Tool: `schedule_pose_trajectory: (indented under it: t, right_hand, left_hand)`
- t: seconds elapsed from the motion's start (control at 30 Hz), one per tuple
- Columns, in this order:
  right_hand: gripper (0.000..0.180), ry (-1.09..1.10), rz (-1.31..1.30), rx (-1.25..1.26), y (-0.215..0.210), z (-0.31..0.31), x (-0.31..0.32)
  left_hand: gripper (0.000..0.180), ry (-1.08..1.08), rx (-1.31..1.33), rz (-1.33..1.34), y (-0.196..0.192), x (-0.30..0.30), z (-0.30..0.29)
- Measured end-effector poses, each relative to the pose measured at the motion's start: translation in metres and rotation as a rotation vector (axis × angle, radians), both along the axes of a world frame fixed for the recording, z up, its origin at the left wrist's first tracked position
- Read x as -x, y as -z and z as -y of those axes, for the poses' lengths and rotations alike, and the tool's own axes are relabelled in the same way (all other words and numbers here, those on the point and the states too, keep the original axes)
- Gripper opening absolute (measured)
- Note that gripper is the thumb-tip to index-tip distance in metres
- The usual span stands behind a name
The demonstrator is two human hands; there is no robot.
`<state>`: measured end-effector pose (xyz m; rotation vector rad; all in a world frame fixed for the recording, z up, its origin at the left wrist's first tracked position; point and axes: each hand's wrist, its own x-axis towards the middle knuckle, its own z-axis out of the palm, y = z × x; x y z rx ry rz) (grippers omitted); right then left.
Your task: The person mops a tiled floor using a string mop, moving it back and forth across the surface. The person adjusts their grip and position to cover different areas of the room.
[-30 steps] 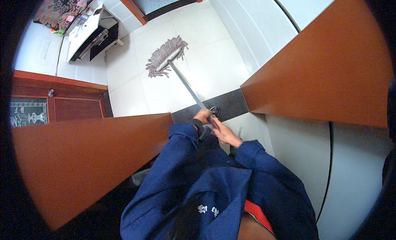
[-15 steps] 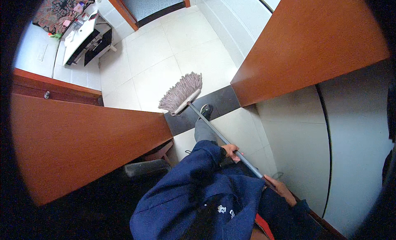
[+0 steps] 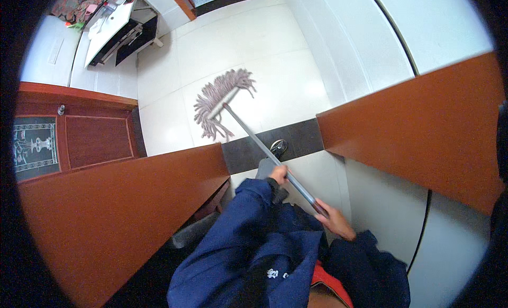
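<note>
A mop (image 3: 248,131) slants away from me, its grey handle running up and left to a white clamp with brownish-grey cotton strands (image 3: 214,92). Those strands lie spread on the pale tiled floor past the dark threshold. Partway along the handle, my left hand (image 3: 279,174) is closed around it. My right hand (image 3: 334,220) grips the darker end of the handle, nearer my body. Both sleeves are dark blue. One dark shoe (image 3: 278,147) stands at the threshold beneath the handle.
Brown door-frame panels flank the opening, one on the left (image 3: 132,194) and one on the right (image 3: 407,128). The dark threshold strip (image 3: 301,137) joins them. A white-topped cabinet (image 3: 112,28) holding small items stands at the far left. Below it is a brown door (image 3: 98,141) with a knob.
The mop head has moved forward and left, and its strands have fanned out. Both hands have shifted forward and left with the handle. My view has shifted too.
</note>
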<state>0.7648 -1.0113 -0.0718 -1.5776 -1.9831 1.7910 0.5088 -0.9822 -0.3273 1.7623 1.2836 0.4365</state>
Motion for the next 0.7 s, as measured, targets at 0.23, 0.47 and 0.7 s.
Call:
schedule_pose_trajectory:
  t: [0.23,0.47,0.7]
  right_hand:
    - [0.054,-0.043,-0.210,-0.164,0.090,-0.168,0.221]
    - [0.056,-0.101,-0.101,0.266,0.082,-0.208,0.254]
    - [0.055,-0.230,-0.055,-0.059,0.089,-0.136,0.143]
  left_hand:
    - [0.028,-1.205,1.024,1.074,-0.069,0.108,-0.119]
    - [0.030,-1.251,0.823,0.794,-0.076,0.152,-0.163]
    - [0.036,-0.763,0.888,0.519,-0.079,0.047,-0.102]
